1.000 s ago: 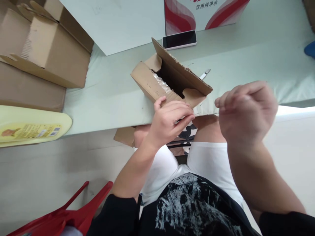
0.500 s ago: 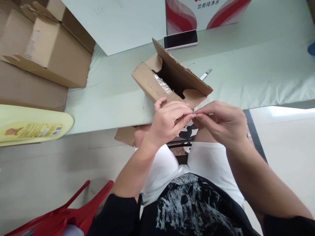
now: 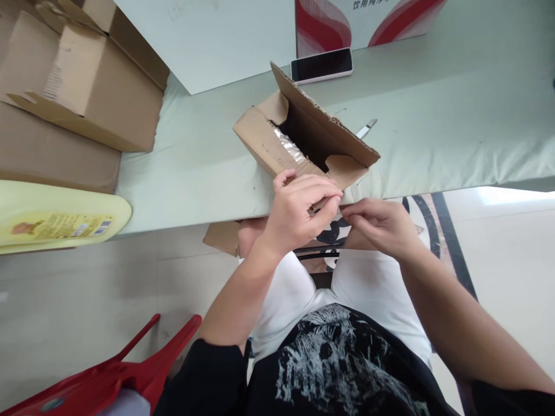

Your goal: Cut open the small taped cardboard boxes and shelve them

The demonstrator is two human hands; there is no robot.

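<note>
A small cardboard box (image 3: 260, 138) with its lid flap raised stands near the table's front edge. Shiny clear tape (image 3: 289, 144) clings along its near side. My left hand (image 3: 297, 205) is at the box's near corner, thumb and index fingertip pressed together; whatever they pinch is too small to make out. Just right of it, a little below the table edge, my right hand (image 3: 381, 225) is closed in a pinch, its fingertips apart from the left ones. What is in that pinch does not show. Behind the box lies a utility knife (image 3: 366, 128), partly hidden by the flap.
A phone (image 3: 321, 66) lies by a large white and red carton (image 3: 243, 40) at the back. Brown cardboard boxes (image 3: 117, 98) and a yellow bottle (image 3: 65, 216) occupy the left. A red plastic stool (image 3: 130, 375) stands on the floor at lower left.
My right hand has moved down and slightly away from my left hand; their fingertips met around a tiny whitish bit before. The left hand stays by the box. The view has shifted slightly.
</note>
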